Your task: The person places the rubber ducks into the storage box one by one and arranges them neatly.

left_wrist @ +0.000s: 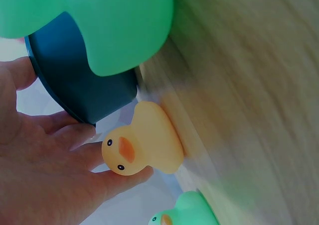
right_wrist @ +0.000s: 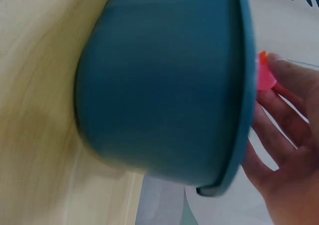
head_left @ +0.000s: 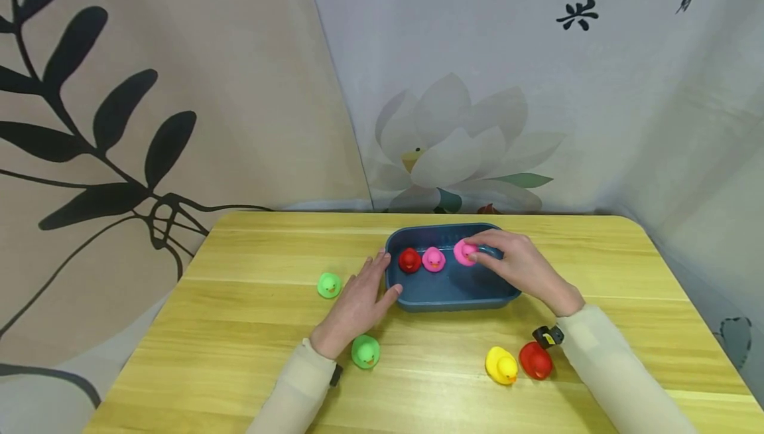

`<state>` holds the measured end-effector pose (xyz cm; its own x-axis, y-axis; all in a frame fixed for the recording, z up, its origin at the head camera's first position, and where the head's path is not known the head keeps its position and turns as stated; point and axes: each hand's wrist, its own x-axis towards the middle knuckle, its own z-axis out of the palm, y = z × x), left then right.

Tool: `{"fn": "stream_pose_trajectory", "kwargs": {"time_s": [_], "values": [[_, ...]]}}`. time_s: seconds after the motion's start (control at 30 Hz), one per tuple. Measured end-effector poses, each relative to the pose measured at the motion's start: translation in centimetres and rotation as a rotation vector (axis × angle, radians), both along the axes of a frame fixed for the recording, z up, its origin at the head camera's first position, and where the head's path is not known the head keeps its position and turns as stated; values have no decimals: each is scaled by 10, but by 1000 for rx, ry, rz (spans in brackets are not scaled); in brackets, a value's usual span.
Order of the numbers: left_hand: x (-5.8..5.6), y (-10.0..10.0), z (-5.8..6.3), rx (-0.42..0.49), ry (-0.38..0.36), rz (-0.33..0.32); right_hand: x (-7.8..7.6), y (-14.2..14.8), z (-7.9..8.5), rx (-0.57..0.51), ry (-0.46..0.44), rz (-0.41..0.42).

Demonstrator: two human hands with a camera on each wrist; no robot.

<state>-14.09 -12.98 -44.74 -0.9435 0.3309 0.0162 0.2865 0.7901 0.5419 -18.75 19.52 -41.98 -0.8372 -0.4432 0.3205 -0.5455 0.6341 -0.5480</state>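
Observation:
A pink rubber duck point(head_left: 463, 251) is pinched between the thumb and fingertips of my right hand point(head_left: 528, 271), inside the right half of a dark blue basin point(head_left: 450, 305). To its left in the basin sit a red duck point(head_left: 409, 260) and another pink duck point(head_left: 434, 259). My left hand point(head_left: 353, 301) rests at the basin's left rim, fingers extended. In the left wrist view a pale yellow duck point(left_wrist: 157, 140) stands on the table close by that hand; the hand hides it in the head view.
On the wooden table point(head_left: 256, 354), one green duck point(head_left: 329, 285) stands left of my left hand, another green duck point(head_left: 365, 352) beside the left wrist. A yellow duck point(head_left: 501, 365) and a red duck point(head_left: 536, 361) lie near the right sleeve. Printed cloth point(head_left: 268, 89) hangs behind.

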Motion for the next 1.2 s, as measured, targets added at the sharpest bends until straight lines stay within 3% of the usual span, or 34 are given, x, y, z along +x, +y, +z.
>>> {"fn": "stream_pose_trajectory", "kwargs": {"time_s": [0.43, 0.73, 1.2], "values": [[0, 0, 0, -3, -23, 6, -17, -7, -10, 47, -39, 24], [-1, 0, 1, -6, -39, 10, -24, -11, -16, 85, -113, 32], [-2, 0, 2, -13, -42, -4, -34, -16, -21, 126, -156, 32]]}}
